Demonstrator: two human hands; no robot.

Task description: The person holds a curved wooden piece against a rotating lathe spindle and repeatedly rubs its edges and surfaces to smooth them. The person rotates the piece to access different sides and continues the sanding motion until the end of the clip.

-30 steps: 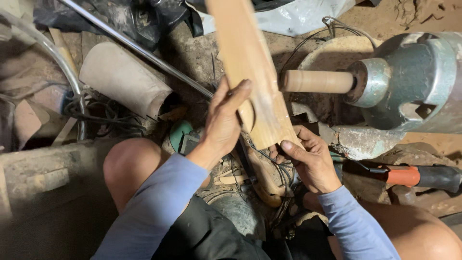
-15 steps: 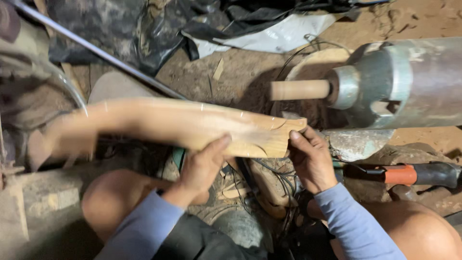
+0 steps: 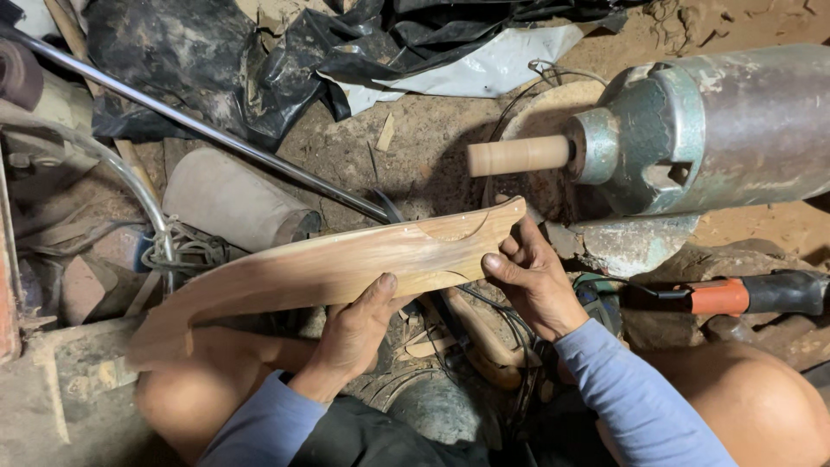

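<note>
the curved wooden plank (image 3: 328,272) has swung down from upright and now lies crosswise just below the motor's sanding drum (image 3: 519,156); left hand (image 3: 354,333) grips its lower edge, right hand (image 3: 532,281) clamps its notched end, ready for presenting.

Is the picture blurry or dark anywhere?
Head view: mostly sharp; the wooden piece and both hands, left and right, are clear. The sanding drum throws a dark shadow on the dirt; the lower corners fall into gloom.

left hand (image 3: 354,324) gripping, right hand (image 3: 532,281) gripping
</note>
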